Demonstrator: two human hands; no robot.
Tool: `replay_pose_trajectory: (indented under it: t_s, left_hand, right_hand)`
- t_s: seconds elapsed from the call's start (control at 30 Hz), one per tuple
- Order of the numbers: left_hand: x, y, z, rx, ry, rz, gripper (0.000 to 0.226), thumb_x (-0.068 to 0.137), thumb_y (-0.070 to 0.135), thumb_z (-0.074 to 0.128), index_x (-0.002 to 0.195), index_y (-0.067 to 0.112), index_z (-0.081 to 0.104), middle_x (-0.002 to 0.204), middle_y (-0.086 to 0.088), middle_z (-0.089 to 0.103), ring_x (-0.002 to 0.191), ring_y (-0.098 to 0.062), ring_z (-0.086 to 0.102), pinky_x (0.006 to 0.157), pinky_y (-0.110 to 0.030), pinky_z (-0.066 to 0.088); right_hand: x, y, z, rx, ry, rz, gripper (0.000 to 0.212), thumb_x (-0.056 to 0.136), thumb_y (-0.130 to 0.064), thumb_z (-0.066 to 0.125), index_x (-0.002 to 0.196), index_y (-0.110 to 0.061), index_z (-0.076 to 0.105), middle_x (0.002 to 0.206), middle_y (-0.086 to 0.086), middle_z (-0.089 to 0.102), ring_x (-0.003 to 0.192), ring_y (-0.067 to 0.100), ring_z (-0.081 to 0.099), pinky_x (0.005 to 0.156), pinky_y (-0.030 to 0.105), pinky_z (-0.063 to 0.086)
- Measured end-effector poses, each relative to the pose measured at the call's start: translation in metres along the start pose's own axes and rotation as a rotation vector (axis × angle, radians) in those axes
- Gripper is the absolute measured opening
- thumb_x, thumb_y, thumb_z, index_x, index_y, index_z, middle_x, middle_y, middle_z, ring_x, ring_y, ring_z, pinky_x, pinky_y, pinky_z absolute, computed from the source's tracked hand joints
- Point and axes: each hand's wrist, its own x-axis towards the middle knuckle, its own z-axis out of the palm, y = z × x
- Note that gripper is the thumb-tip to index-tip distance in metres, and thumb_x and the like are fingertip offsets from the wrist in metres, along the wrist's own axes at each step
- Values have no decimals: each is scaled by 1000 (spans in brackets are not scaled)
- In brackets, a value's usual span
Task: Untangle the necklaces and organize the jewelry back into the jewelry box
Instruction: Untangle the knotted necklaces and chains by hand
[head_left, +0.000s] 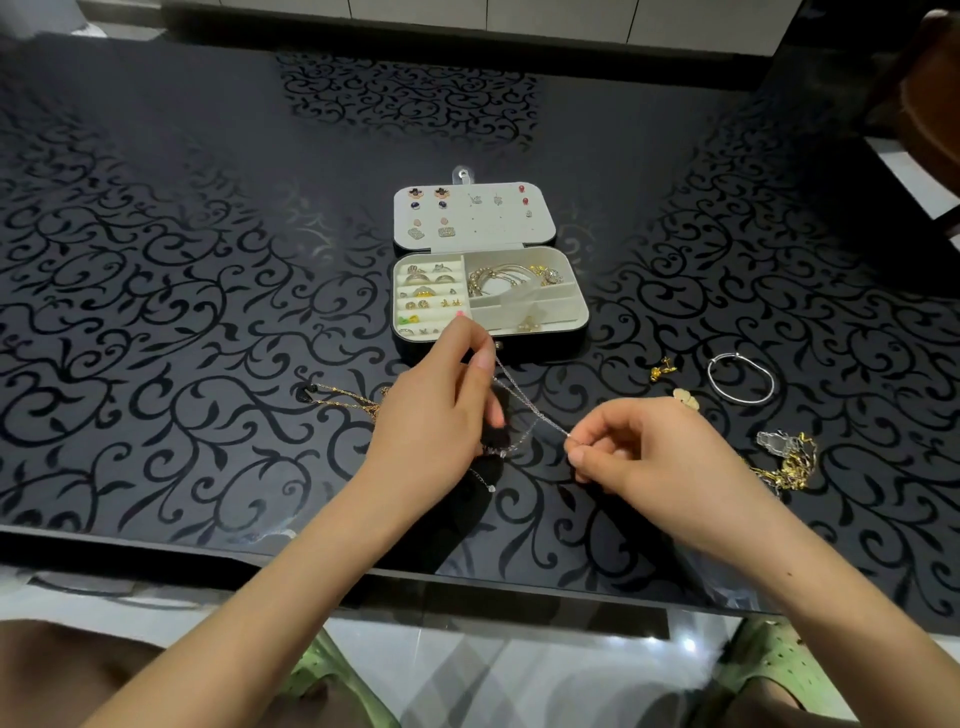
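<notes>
Green slippers (332, 675) on pale floor at bottom of frame. Above them, both hands over the black patterned table (156, 260), centre frame. Left hand (441, 410) pinches the thin silver necklace (524, 400) near its top, right hand (639, 452) pinches its lower end, and the chain is taut between them with a loop hanging below. Open jewelry box (545, 348) sits just behind the left hand, rings and bangles inside. Gold necklace (348, 400) lies left of the left hand. Silver bangle (740, 376), gold earring (662, 370) and tangled gold chains (789, 462) are at right.
</notes>
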Motion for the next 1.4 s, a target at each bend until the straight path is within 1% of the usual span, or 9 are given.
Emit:
replay_pose_trajectory:
  t_s: [0.23,0.5,0.6,0.7,0.83,0.9,1.03,1.27,1.4]
  left_hand:
    - [-1,-3,-2,68,-68,-66,15,95,28,44,81,28,50,73,6,60,68,-17,58,77,-42,50]
    - [3,-2,-1,83,-111,-68,15,93,25,49,80,25,55,72,12,59,64,-4,52,66,-19,40]
    - [4,-4,1,-17,-113,-103,15,93,24,48,79,25,52,79,7,67,68,-14,60,76,-32,49]
    - [3,-2,0,-89,-136,-125,14,94,22,47,80,22,48,80,6,71,59,-5,55,67,-21,46]
    - [2,-3,2,-44,-174,-74,12,91,25,53,81,21,46,73,6,66,60,-12,53,72,-37,48]
    - [1,-4,2,31,-180,-57,14,86,26,59,78,23,47,68,7,58,60,-11,49,69,-33,45]
    - [-2,-2,-2,126,-196,8,17,80,26,67,72,23,53,74,4,61,58,-1,46,56,-17,36]
    - [-8,-2,-5,226,-267,109,17,70,33,71,67,36,55,88,10,57,89,-7,54,83,-35,44]
    - [-7,3,-3,334,-197,120,9,66,47,58,69,40,53,93,14,58,95,-8,52,88,-32,37]
  right_hand:
    - [4,0,-5,98,27,-44,11,81,-20,69,71,-21,68,56,-9,48,50,4,38,55,17,35]
    - [12,-1,-3,264,35,37,11,85,-17,65,78,-17,74,45,-10,33,43,4,27,42,9,24]
    - [11,-1,-4,324,-6,91,10,83,-19,69,75,-17,75,51,6,42,51,9,37,51,9,33]
    - [12,-3,-4,372,-64,138,6,80,-18,72,75,-16,76,67,12,70,62,6,60,69,17,46]
    - [11,-7,-7,432,-101,163,5,82,-11,68,80,-10,73,42,-12,57,40,-5,49,44,3,33]
    - [10,-9,-9,458,-98,165,6,83,-7,66,81,-9,72,38,-14,52,35,-5,46,38,3,31]
    - [10,-8,-10,445,-79,159,6,83,-8,66,82,-9,72,38,-14,52,35,-5,46,37,4,31]
    - [12,-1,-9,464,-65,159,5,81,-8,68,80,-10,72,39,-14,52,35,-5,46,38,4,30]
    - [14,4,-8,453,-77,128,11,80,-8,69,71,-14,72,47,-10,55,41,-2,44,43,5,30]
